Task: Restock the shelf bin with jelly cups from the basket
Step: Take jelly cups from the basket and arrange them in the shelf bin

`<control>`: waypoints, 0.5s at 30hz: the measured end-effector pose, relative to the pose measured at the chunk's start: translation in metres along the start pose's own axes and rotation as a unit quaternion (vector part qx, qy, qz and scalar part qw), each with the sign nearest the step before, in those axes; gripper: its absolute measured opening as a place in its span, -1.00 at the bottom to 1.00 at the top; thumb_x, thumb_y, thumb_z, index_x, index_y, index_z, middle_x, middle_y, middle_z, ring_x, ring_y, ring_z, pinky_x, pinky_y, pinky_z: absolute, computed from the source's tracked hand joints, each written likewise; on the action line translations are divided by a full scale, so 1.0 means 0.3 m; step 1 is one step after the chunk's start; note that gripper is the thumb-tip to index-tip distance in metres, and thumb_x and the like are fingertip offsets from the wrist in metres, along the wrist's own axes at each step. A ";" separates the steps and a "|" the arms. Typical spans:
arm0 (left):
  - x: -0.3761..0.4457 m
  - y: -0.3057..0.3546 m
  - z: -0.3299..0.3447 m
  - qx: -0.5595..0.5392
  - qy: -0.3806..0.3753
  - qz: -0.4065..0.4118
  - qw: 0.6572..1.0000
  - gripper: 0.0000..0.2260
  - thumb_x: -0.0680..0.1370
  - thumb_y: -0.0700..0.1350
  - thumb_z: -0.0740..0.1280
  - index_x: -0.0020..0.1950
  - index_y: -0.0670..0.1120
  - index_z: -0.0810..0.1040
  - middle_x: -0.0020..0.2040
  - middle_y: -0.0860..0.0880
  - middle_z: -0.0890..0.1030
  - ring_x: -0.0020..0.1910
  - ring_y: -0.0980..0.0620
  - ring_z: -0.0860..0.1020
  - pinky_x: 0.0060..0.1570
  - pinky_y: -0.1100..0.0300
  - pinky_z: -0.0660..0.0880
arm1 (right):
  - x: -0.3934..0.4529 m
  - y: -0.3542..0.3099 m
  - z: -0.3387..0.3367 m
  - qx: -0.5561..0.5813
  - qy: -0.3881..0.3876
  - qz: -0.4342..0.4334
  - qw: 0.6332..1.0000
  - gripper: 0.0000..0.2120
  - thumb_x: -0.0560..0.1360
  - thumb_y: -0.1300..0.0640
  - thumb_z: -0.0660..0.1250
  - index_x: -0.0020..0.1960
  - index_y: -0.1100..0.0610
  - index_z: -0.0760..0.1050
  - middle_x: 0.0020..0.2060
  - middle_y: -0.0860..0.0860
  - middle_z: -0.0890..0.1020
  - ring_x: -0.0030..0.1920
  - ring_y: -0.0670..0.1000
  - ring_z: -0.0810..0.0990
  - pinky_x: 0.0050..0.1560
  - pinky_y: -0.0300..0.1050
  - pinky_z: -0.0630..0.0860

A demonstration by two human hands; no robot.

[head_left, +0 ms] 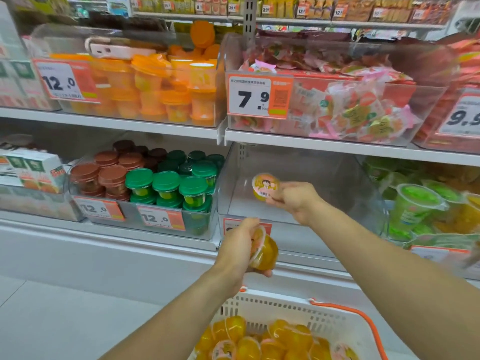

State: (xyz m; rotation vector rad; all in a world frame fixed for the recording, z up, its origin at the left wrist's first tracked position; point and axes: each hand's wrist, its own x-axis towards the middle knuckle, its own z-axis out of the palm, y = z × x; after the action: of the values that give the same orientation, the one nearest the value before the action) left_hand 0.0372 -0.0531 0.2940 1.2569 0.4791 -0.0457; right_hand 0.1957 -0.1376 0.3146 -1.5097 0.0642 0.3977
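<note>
Bin (337, 178) appears bare; restock barely begun. Right hand (296, 201) fingers pinch cup (265, 187) at bin mouth. Left hand (240, 249) fingers clamp second cup (265, 252). Basket (272, 306), 6 o'clock, holds many more.

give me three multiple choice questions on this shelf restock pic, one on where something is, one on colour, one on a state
1. Where is the basket?
A. on the top shelf
B. low in front of the person, under the arms
C. inside the clear bin

2. What colour are the lids beside the brown-lidded cups?
A. green
B. blue
C. white

3. How full is the clear bin behind the right hand?
A. heaped
B. half full
C. no cups seen lying in it

Answers:
1 B, it sits at the bottom of the view, holding yellow jelly cups.
2 A, green lids stand right of the brown ones.
3 C, only bare floor and walls show, while the right hand and left hand each hold a cup.
</note>
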 end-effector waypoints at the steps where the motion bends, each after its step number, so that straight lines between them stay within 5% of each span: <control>1: 0.001 0.007 -0.005 -0.023 0.002 0.003 1.000 -0.66 0.60 0.00 0.20 0.05 -0.27 0.55 -0.18 -0.29 0.56 -0.37 -0.19 0.57 -0.50 0.12 0.49 | 0.055 0.011 0.020 -0.012 0.008 0.023 1.000 -0.60 0.43 0.50 0.39 0.25 0.46 0.42 0.15 0.25 0.59 -0.18 0.13 0.69 -0.37 -0.20 0.63; 5: 0.034 0.057 -0.028 -0.061 0.036 0.088 0.994 -0.76 0.56 -0.12 0.22 -0.28 -0.16 0.48 -0.40 -0.16 0.42 -0.51 -0.08 0.43 -0.57 0.20 0.34 | 0.235 0.057 0.098 -0.088 -0.013 0.088 0.992 -0.51 0.43 0.30 0.50 0.27 0.35 0.39 0.04 0.06 0.56 -0.40 -0.08 0.66 -0.39 -0.26 0.60; 8: 0.060 0.093 -0.047 -0.069 0.066 0.146 0.985 -0.87 0.57 -0.15 0.29 -0.05 -0.21 0.53 -0.30 -0.19 0.52 -0.52 -0.08 0.48 -0.59 0.20 0.35 | 0.322 0.094 0.144 -0.124 -0.013 0.099 0.987 -0.60 0.52 0.33 0.37 0.34 0.34 0.42 0.21 0.15 0.58 -0.57 -0.08 0.59 -0.60 -0.30 0.48; 11: 0.079 0.088 -0.065 -0.066 0.088 0.156 0.982 -0.84 0.57 -0.13 0.36 0.03 -0.21 0.48 -0.13 -0.31 0.59 -0.44 -0.12 0.54 -0.58 0.17 0.39 | 0.329 0.070 0.191 -0.101 0.009 0.064 0.993 -0.87 0.52 0.40 0.32 0.06 0.29 0.49 0.01 0.18 0.58 -0.58 -0.11 0.52 -0.64 -0.36 0.41; 15: 0.102 0.073 -0.079 -0.023 0.101 0.174 0.979 -0.76 0.53 -0.05 0.42 0.02 -0.21 0.52 -0.20 -0.19 0.59 -0.40 -0.07 0.50 -0.58 0.22 0.34 | 0.374 0.043 0.226 -0.021 0.036 0.060 0.997 -0.73 0.35 0.38 0.53 -0.07 0.26 0.48 -0.14 0.10 0.62 -0.35 -0.05 0.57 -0.48 -0.25 0.58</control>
State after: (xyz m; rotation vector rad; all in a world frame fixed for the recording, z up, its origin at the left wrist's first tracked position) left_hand 0.0635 -0.0175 0.2969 1.2905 0.4256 0.3909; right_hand 0.2830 -0.0473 0.2752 -1.5669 0.2049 0.4428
